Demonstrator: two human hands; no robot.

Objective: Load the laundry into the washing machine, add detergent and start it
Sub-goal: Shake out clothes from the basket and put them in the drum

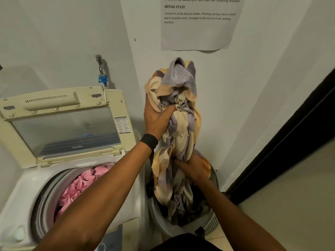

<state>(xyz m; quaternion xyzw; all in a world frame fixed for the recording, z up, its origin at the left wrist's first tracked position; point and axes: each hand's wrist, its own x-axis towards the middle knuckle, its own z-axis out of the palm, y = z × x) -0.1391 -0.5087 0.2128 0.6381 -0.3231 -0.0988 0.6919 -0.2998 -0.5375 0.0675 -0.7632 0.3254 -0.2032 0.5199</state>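
A long cream, orange and lilac patterned cloth hangs bunched above the white laundry basket at the lower right. My left hand grips the cloth high up, lifted against the wall. Lower down, my right hand holds the same cloth just over the basket's mouth. The cloth's tail still trails into the basket among dark clothes. To the left stands the top-loading washing machine with its lid raised. Pink laundry lies in the drum.
A tap with a blue fitting sticks out of the wall behind the machine. A printed instruction sheet is taped to the wall above the basket. A dark door frame runs along the right.
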